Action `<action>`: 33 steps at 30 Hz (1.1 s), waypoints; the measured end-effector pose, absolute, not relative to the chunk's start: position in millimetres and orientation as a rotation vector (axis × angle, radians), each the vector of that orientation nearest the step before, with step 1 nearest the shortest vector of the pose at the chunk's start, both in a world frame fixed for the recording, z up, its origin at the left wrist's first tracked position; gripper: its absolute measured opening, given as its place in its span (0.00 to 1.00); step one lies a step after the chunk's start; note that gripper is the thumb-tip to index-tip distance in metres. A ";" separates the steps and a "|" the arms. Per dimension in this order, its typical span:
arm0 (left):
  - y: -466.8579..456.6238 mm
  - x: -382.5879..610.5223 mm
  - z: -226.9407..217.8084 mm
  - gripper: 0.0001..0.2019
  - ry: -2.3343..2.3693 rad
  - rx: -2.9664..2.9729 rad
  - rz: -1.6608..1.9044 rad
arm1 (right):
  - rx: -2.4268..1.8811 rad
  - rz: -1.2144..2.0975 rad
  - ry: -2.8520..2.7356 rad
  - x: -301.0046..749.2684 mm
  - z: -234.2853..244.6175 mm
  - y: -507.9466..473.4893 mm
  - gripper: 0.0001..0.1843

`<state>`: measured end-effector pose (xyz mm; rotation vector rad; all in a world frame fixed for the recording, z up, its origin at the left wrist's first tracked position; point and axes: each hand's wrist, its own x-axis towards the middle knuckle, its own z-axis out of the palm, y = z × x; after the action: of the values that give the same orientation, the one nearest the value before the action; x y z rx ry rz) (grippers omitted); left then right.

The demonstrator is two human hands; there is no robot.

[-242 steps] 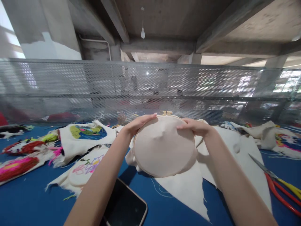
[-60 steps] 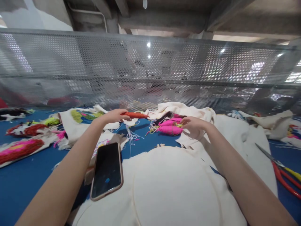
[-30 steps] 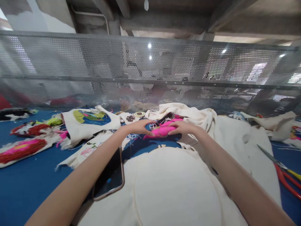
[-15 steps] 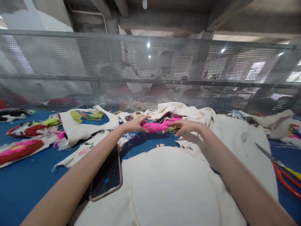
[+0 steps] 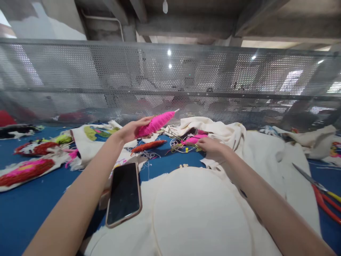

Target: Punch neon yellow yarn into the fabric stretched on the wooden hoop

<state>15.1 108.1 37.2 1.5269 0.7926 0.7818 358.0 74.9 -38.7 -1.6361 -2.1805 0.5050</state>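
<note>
My left hand point(image 5: 130, 130) is closed round a pink thread spool point(image 5: 156, 123) and holds it up above the blue table, tip pointing right. My right hand point(image 5: 211, 145) rests low on a tangle of threads and another pink spool point(image 5: 194, 139); its fingers are bent onto the threads, and whether it grips anything is hidden. An orange spool point(image 5: 147, 145) lies on the table between my hands. An embroidery hoop with cream cloth point(image 5: 201, 209) lies close to me.
A phone point(image 5: 124, 193) lies face up left of the hoop. Cream cloth point(image 5: 221, 129) is heaped behind the threads. Finished embroidered pieces point(image 5: 25, 170) lie at the left. Red and yellow scissors point(image 5: 319, 193) sit at the right edge. A perforated metal screen point(image 5: 170, 81) bounds the table's far side.
My left hand has lifted the pink spool up and to the left, away from the thread pile. My right hand has let go of it and stayed down on the tangle. The orange spool now shows.
</note>
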 end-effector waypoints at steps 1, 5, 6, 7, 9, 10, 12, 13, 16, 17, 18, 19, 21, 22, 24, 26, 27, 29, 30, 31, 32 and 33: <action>109.3 13.9 37.0 0.22 0.787 1.501 0.798 | -1.651 0.513 -2.153 358.7 -38.8 75.0 0.12; 109.9 21.7 33.7 0.16 0.775 1.501 0.747 | -1.629 0.619 -2.061 341.5 -31.5 69.9 0.17; 108.3 26.7 32.9 0.14 0.764 1.511 0.726 | -1.551 0.712 -2.037 332.2 -28.7 67.3 0.21; 105.9 32.6 32.5 0.12 0.751 1.522 0.706 | -1.435 0.841 -2.008 321.6 -26.2 64.2 0.25; 99.7 45.3 32.8 0.12 0.719 1.537 0.674 | -1.084 1.194 -1.878 300.1 -23.3 58.3 0.32; 96.4 51.0 33.4 0.13 0.699 1.537 0.661 | -0.947 1.337 -1.812 290.9 -22.8 56.0 0.35; 91.1 58.8 34.8 0.15 0.664 1.531 0.647 | -0.823 1.503 -1.746 279.5 -22.8 54.1 0.31; 89.6 60.2 35.4 0.16 0.651 1.532 0.648 | -0.852 1.496 -1.746 278.2 -22.6 54.6 0.25; 90.5 54.3 36.6 0.19 0.647 1.575 0.663 | -1.052 1.262 -1.736 291.9 -18.2 60.6 0.15; 92.6 49.6 37.0 0.20 0.656 1.589 0.670 | -1.108 1.169 -1.711 301.2 -15.4 63.0 0.16; 95.3 44.1 37.5 0.20 0.669 1.592 0.681 | -1.150 1.100 -1.685 311.8 -12.3 65.1 0.16; 98.5 38.2 38.0 0.21 0.679 1.583 0.702 | -1.184 1.048 -1.664 323.1 -9.1 66.7 0.16; 106.1 26.2 38.9 0.22 0.693 1.530 0.783 | -1.260 0.952 -1.641 345.0 -3.8 67.9 0.16; 110.1 20.8 39.0 0.22 0.700 1.491 0.830 | -1.311 0.901 -1.639 354.5 -2.0 67.6 0.17; 118.1 12.1 37.7 0.21 0.733 1.416 0.922 | -1.420 0.792 -1.652 368.8 0.6 66.1 0.15; 124.5 7.2 34.6 0.18 0.837 1.356 0.980 | -1.519 0.631 -1.657 376.2 3.4 64.0 0.10; 126.5 6.5 32.6 0.16 0.898 1.335 0.996 | -1.557 0.530 -1.644 377.5 5.6 62.6 0.10; 127.4 8.6 29.4 0.14 0.993 1.303 1.002 | -1.605 0.311 -1.586 376.2 12.2 58.4 0.15; 126.2 11.3 28.8 0.14 1.024 1.298 0.983 | -1.649 0.184 -1.556 374.2 16.5 55.5 0.17; 124.0 15.0 29.1 0.14 1.041 1.309 0.956 | -1.714 0.059 -1.534 371.6 21.1 52.0 0.15; 121.1 19.3 30.4 0.14 1.057 1.337 0.930 | -1.788 -0.053 -1.525 368.7 25.8 48.1 0.11; 117.7 24.2 32.5 0.14 1.082 1.377 0.915 | -1.856 -0.147 -1.520 365.7 30.1 44.3 0.08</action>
<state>24.2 117.7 32.5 1.3765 1.0816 0.9150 365.7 44.3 30.1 -1.8565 -1.5203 -0.1472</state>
